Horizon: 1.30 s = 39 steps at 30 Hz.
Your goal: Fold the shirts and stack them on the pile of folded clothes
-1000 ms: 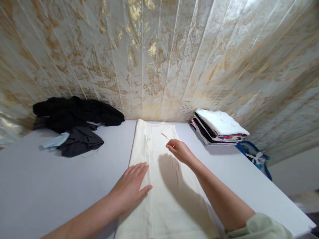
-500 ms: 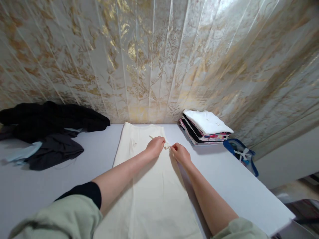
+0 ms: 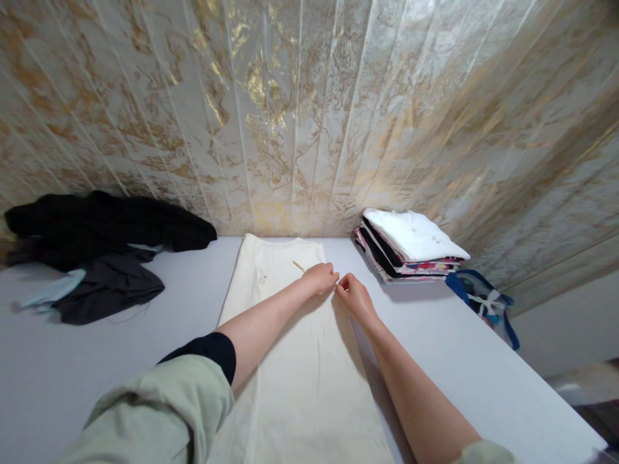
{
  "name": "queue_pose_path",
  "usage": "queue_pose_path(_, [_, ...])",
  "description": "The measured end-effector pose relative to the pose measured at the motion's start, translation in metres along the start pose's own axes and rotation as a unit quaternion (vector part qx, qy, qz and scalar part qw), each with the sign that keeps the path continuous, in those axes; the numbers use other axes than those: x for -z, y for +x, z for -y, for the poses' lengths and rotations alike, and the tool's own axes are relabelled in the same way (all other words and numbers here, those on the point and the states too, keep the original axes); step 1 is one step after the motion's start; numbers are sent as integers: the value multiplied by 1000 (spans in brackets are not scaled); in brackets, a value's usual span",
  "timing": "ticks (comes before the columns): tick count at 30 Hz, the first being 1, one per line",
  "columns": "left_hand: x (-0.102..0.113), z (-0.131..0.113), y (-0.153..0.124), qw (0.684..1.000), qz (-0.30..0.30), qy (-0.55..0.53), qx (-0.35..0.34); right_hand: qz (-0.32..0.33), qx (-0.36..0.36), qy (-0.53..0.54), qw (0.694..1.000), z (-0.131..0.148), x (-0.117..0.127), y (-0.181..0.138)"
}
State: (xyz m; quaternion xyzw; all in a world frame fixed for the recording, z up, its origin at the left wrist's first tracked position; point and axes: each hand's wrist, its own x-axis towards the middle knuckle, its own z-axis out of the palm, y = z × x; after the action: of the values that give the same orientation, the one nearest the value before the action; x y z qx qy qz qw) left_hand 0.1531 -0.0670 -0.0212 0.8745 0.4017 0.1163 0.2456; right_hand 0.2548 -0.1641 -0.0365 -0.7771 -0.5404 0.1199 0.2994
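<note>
A cream garment (image 3: 309, 367), likely trousers folded lengthwise, lies flat down the middle of the white table. My left hand (image 3: 321, 278) reaches across it with closed fingers, at its right edge near the far end. Just beside it, my right hand (image 3: 353, 295) pinches thumb and forefinger together, the two sets of fingertips almost meeting. A thin cream tie seen between them in the earlier view is now mostly hidden by the fingers. From behind my left hand a narrow beige strip (image 3: 298, 266) sticks out over the cloth.
Dark crumpled clothes (image 3: 111, 225) lie at the far left. A stack of folded clothes (image 3: 413, 241), white on top, stands at the far right, with a blue-edged clear bag (image 3: 483, 303) by the table's right edge. A patterned curtain (image 3: 290, 129) hangs behind the white table (image 3: 464, 361).
My left hand has moved right, closer to my right hand, and the tie between them has gone from sight. The whole view has shifted slightly.
</note>
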Motion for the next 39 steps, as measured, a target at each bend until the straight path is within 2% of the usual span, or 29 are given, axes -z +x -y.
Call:
queue_pose_path(3, [0, 1, -5, 998, -45, -37, 35, 3, 1, 96, 995, 1, -5, 2])
queue_pose_path(5, [2, 1, -10, 994, -72, -62, 60, 31, -16, 142, 989, 3, -5, 1])
queue_pose_path(9, [7, 6, -21, 981, -123, -106, 103, 157, -53, 161, 973, 12, 1, -8])
queue_pose_path(12, [13, 14, -29, 971, -151, -137, 126, 230, -35, 125, 965, 22, 4, -19])
queue_pose_path(16, [23, 32, -43, 960, -175, -161, 147, 200, 47, 16, 979, 41, 5, -35])
queue_pose_path(18, [29, 41, -51, 957, -181, -162, 156, 191, 77, -4, 978, 51, 5, -44])
queue_pose_path(25, [45, 68, -67, 962, -181, -106, 174, 198, 145, 79, 966, 78, -9, -74])
queue_pose_path(29, [49, 80, -71, 969, -168, -58, 172, 252, 164, 158, 941, 90, -17, -88])
queue_pose_path(31, [51, 84, -74, 973, -157, -36, 166, 290, 158, 164, 930, 95, -17, -95])
queue_pose_path(35, [55, 82, -80, 983, -126, -2, 135, 320, 159, 77, 931, 100, -7, -103])
queue_pose_path(39, [61, 76, -87, 989, -101, 26, 107, 317, 164, -107, 928, 104, 1, -110])
